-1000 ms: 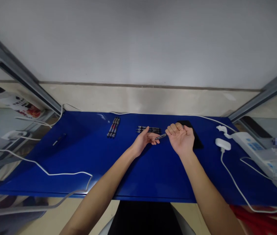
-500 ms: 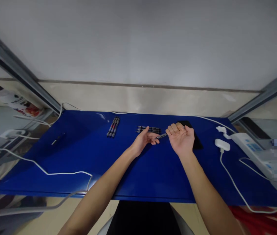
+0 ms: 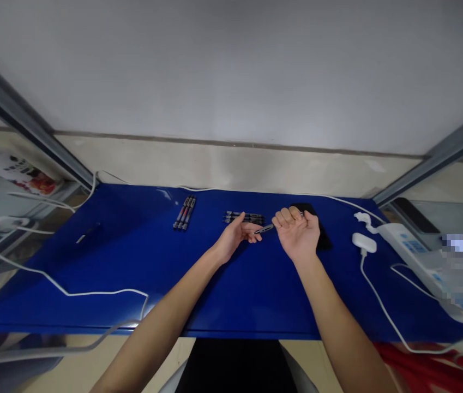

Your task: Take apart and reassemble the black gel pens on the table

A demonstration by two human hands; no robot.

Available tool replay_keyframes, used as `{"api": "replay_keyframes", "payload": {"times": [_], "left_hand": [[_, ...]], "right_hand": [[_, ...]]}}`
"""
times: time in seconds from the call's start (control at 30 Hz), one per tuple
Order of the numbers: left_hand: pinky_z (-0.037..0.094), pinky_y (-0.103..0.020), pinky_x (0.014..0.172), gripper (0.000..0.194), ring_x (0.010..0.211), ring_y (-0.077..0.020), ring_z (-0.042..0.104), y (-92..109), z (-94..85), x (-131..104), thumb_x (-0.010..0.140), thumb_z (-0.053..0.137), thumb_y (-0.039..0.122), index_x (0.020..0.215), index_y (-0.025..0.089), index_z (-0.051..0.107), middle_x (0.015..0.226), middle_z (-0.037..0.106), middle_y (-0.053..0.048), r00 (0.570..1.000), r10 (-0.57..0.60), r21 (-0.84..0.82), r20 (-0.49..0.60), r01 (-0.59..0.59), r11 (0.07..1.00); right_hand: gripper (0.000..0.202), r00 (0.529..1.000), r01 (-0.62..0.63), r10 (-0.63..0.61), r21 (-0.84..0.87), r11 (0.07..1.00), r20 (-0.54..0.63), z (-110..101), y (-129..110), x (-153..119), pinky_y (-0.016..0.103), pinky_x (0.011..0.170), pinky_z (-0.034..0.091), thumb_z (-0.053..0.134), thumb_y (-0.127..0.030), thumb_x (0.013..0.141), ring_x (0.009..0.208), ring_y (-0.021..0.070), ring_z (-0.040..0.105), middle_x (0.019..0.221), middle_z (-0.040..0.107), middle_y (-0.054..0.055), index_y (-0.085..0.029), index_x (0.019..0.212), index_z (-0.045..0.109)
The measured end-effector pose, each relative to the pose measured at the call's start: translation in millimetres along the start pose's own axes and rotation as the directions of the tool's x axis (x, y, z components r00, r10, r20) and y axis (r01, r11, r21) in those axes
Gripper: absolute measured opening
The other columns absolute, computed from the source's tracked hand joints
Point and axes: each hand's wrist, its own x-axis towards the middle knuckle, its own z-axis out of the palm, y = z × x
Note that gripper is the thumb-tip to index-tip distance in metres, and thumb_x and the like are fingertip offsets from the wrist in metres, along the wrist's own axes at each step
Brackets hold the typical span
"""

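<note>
My right hand (image 3: 298, 233) is closed round a dark pen (image 3: 266, 228), whose metal tip points left. Just under that tip, my left hand (image 3: 233, 238) lies palm up with its fingers apart, holding nothing. Behind the left hand is a row of dark pens (image 3: 231, 217), partly hidden by its thumb. Three more pens (image 3: 184, 213), one with a red part, lie side by side farther left. A flat black object (image 3: 323, 240) is partly covered by the right hand.
On the blue table (image 3: 133, 256), a dark pen-like object (image 3: 88, 233) lies at the left. White cables cross both sides. At the right are a white earphone case (image 3: 364, 243) and a power strip (image 3: 411, 251); a bottle (image 3: 22, 172) stands beyond the left edge.
The view has shifted slightly, so the table and hands appear a little farther left. The right hand still has the pen, and both hands keep nearly the same pose.
</note>
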Motion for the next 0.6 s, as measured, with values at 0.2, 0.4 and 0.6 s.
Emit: {"api": "replay_keyframes", "payload": {"times": [0.2,0.4,0.6], "left_hand": [[0.041,-0.033,0.074,0.065,0.067,-0.0181,0.058,-0.6,-0.5,1.3,0.092,0.039,0.061,0.093,0.007,0.075,0.076,0.07,-0.013,1.0,-0.006,-0.005,-0.001,0.006,1.0],[0.041,-0.032,0.074,0.064,0.068,-0.0182,0.059,-1.8,-0.9,1.0,0.092,0.039,0.06,0.093,0.007,0.075,0.075,0.07,-0.013,1.0,0.003,-0.012,-0.007,-0.003,1.0],[0.041,-0.032,0.074,0.065,0.067,-0.018,0.059,-1.4,-0.6,0.6,0.093,0.037,0.059,0.092,0.007,0.076,0.075,0.07,-0.014,1.0,-0.008,-0.007,-0.013,0.008,1.0]], "right_hand": [[0.033,1.0,0.006,-0.006,0.015,1.0,0.002,-0.5,0.2,0.0,0.027,0.053,0.036,0.049,-0.032,0.08,0.054,0.0126,0.026,0.061,0.018,-0.004,-0.021,0.064,0.022],[0.03,1.0,0.005,-0.005,0.026,1.0,0.005,-0.1,-0.6,0.3,0.026,0.053,0.037,0.049,-0.031,0.08,0.053,0.0118,0.028,0.061,0.019,-0.005,-0.021,0.064,0.026],[0.03,1.0,-0.002,0.002,0.016,1.0,-0.006,-0.1,-0.1,0.1,0.027,0.053,0.038,0.05,-0.031,0.08,0.053,0.0119,0.03,0.062,0.019,-0.005,-0.021,0.064,0.027]]}}
